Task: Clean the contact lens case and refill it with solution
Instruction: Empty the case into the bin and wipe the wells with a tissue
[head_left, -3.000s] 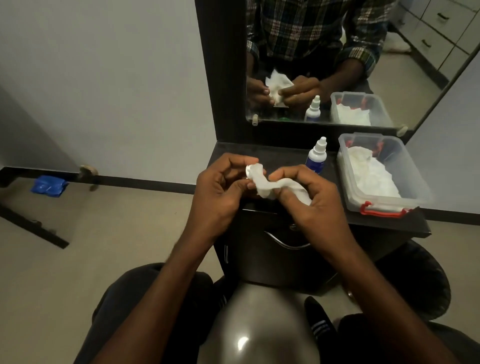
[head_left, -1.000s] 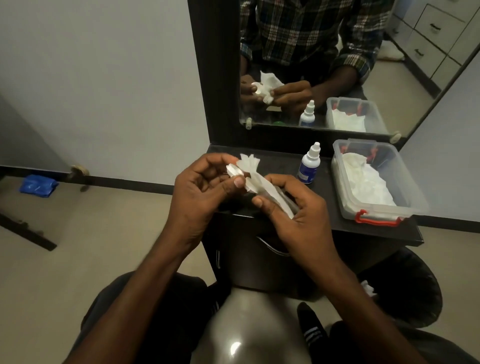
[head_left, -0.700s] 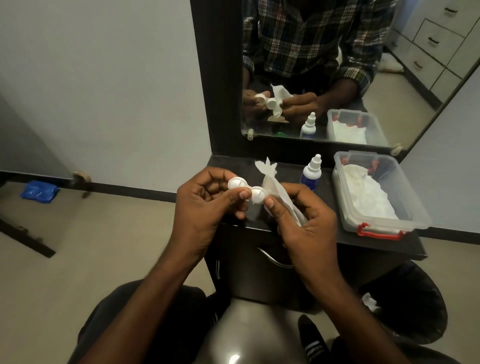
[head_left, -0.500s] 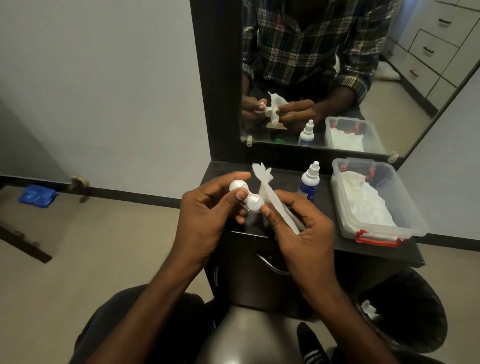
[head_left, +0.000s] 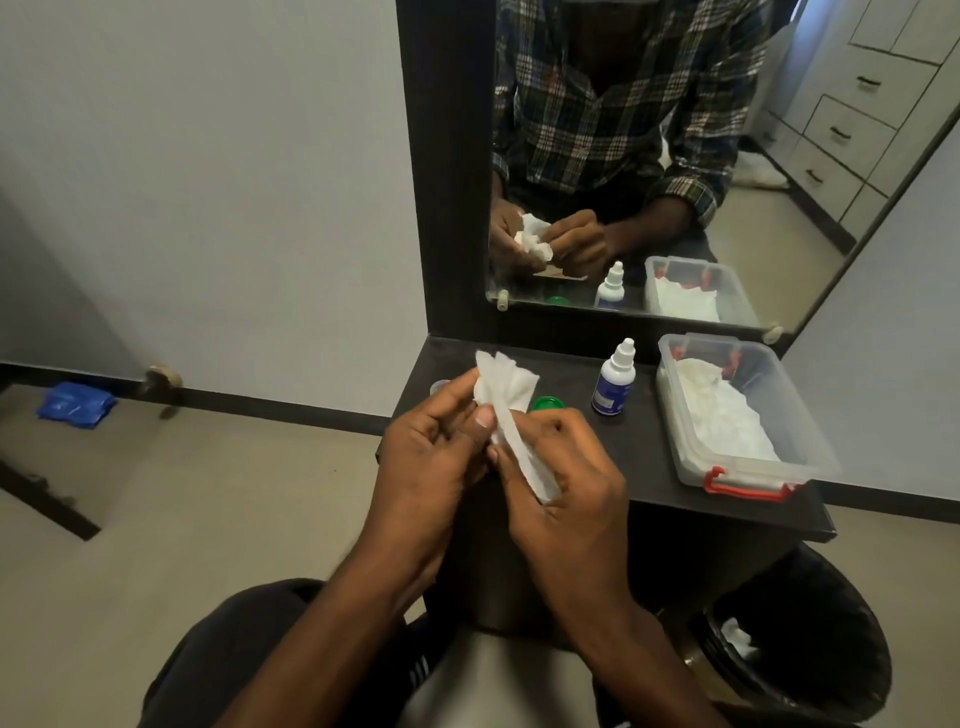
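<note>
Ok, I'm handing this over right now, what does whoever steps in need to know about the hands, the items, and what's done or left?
Left hand and right hand both grip the white tissue above the shelf; the lens case is hidden, presumably wrapped inside.
Solution bottle stands capped on the shelf, left of the clear box. A green cap and a clear cap lie behind the hands.
Done: wiping is underway.
Left: finish wiping, refill with solution, cap.
</note>
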